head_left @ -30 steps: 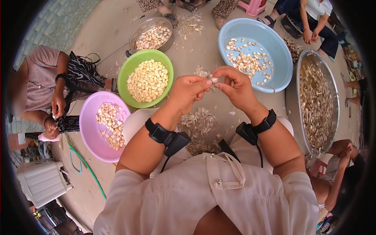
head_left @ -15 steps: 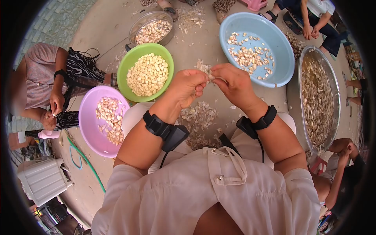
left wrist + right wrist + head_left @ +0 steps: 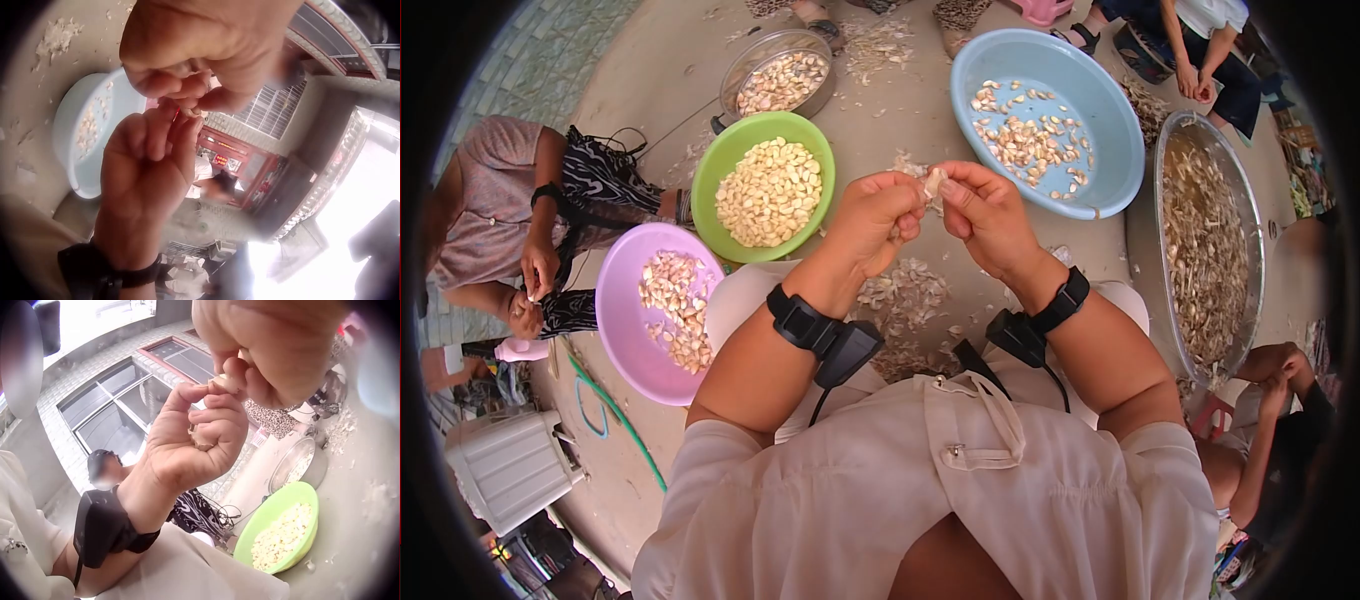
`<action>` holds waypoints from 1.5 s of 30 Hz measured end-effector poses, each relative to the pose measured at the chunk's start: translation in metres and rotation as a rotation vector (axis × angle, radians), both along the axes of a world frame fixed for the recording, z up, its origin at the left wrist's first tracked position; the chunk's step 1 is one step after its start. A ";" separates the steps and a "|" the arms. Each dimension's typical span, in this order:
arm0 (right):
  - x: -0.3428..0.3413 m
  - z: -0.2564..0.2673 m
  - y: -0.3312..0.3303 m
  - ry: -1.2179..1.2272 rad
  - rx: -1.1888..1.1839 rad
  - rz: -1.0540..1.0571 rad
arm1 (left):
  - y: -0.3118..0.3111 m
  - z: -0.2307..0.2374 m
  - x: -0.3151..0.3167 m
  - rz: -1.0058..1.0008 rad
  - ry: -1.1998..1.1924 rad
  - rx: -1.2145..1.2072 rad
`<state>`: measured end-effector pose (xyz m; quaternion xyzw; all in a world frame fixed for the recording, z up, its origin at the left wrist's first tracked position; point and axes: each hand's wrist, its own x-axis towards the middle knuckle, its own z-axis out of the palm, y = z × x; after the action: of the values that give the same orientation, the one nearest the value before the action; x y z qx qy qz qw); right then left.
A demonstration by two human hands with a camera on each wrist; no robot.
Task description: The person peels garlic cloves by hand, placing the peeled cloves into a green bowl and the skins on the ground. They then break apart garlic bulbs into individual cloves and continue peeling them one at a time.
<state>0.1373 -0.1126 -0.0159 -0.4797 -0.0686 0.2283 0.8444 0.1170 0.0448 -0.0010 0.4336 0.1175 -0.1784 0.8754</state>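
Both hands meet in front of the body around a pale garlic clove (image 3: pixel 935 183). My right hand (image 3: pixel 993 218) pinches it between thumb and forefinger. From the other side my left hand (image 3: pixel 872 222) has its thumb and forefinger at the clove, and its other fingers curl over bits of papery skin (image 3: pixel 201 439) in the palm. In the right wrist view the clove (image 3: pixel 228 383) shows between the fingertips of the two hands. Beneath the hands, a heap of garlic skins (image 3: pixel 905 300) lies on the ground between the knees.
Left of the hands stand a green basin (image 3: pixel 828 200) of peeled cloves and a pink basin (image 3: pixel 615 320) of unpeeled ones. A blue basin (image 3: pixel 1115 150) and a big metal tub (image 3: pixel 1145 260) stand on the right. A metal bowl (image 3: pixel 825 95) is farther off. Other people sit around.
The right hand has turned, so its thumb now lies upward and the clove shows more plainly. The left hand stays close at the clove. The whole view has shifted slightly.
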 end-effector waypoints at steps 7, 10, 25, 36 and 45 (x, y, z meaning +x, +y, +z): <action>0.004 0.005 -0.007 0.044 0.042 0.064 | 0.006 0.004 -0.002 -0.210 -0.114 0.049; 0.002 0.017 -0.010 -0.130 -0.335 0.009 | 0.006 0.008 -0.003 -0.150 -0.109 0.234; -0.001 0.019 -0.012 -1.083 -0.862 -0.248 | -0.007 -0.002 0.000 0.046 -0.072 0.155; 0.003 0.005 -0.005 -0.976 -0.590 -0.268 | -0.003 -0.005 -0.001 0.008 -0.111 0.226; 0.005 0.014 -0.012 -0.696 -0.611 -0.085 | -0.008 0.002 -0.001 0.046 -0.098 0.234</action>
<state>0.1425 -0.1249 -0.0019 -0.7569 -0.2578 0.0285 0.5998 0.1158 0.0370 0.0005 0.5383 0.1047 -0.1219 0.8273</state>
